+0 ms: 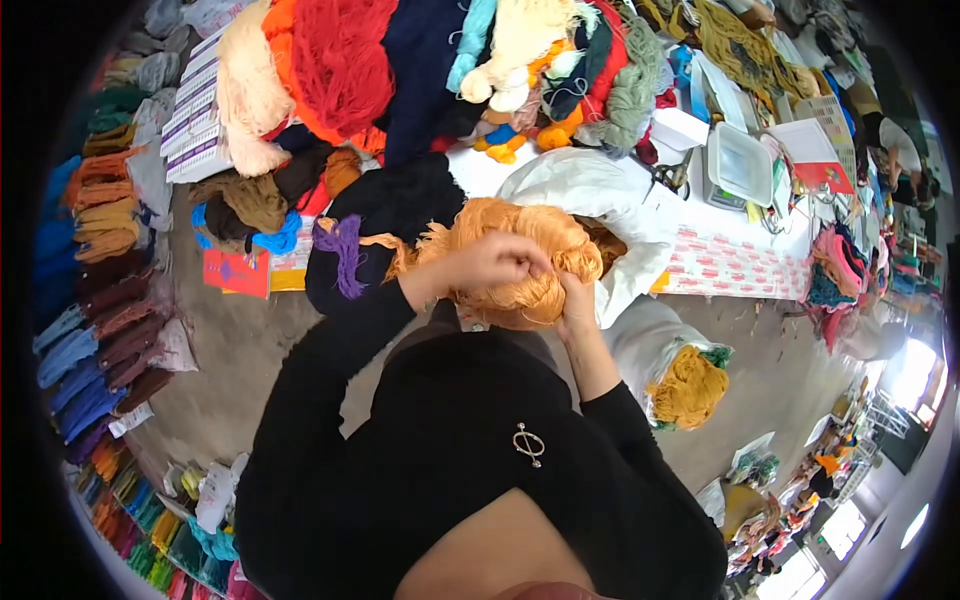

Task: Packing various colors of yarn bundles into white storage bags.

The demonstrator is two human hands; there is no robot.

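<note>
Left hand: curled, grip unclear
Right hand: clutching orange yarn, mid-frame
Orange yarn: likely arranging; next needs steady hold

We've 1 lt-orange yarn bundle, silky, rounded, loose strands twd L end, held in our R hand w/ L hand over it.

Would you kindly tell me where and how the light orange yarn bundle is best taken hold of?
I would grip the light orange yarn bundle by its full, rounded right flank, coming from the near right, where the right hand is, with a broad hold. It looks bulky and loose, so pinching could pull strands out; the ragged left end seems a weaker hold.
</note>
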